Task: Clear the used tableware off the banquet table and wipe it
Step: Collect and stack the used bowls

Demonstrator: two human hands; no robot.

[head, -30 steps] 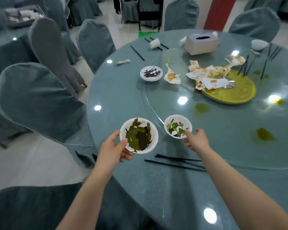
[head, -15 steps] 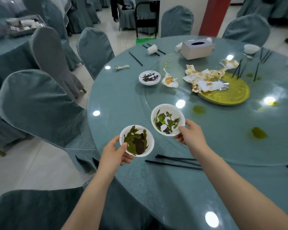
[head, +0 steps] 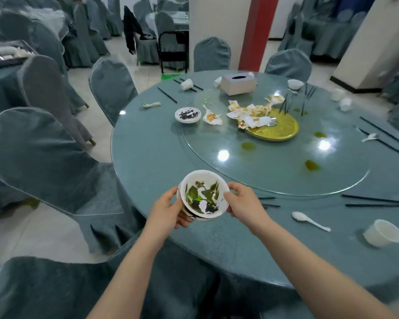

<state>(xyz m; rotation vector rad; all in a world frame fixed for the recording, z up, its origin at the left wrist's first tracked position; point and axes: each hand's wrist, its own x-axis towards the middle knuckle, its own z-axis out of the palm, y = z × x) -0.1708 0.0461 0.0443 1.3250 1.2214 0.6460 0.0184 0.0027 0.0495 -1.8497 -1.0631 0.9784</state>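
Clearly the clearing is only begun: beyond the grip the table (head: 148, 157) carries its glass turntable (head: 274, 169), a gold plate (head: 283, 132) under soiled napkins (head: 249, 113), a dirty dish (head: 187, 115), and to the right a cup (head: 382, 232), spoon (head: 309, 221) and chopsticks (head: 376, 202). Held above the near edge, the bowl (head: 204, 194) nests in a lower bowl (head: 194, 217); the left hand (head: 168, 209) curls round the stack's left rim, the right hand (head: 244, 203) pinches the right. Stacking looks nearly done, so next I'd expect one hand to free itself and gather another piece.

White bowl (head: 204, 194), green-black smears
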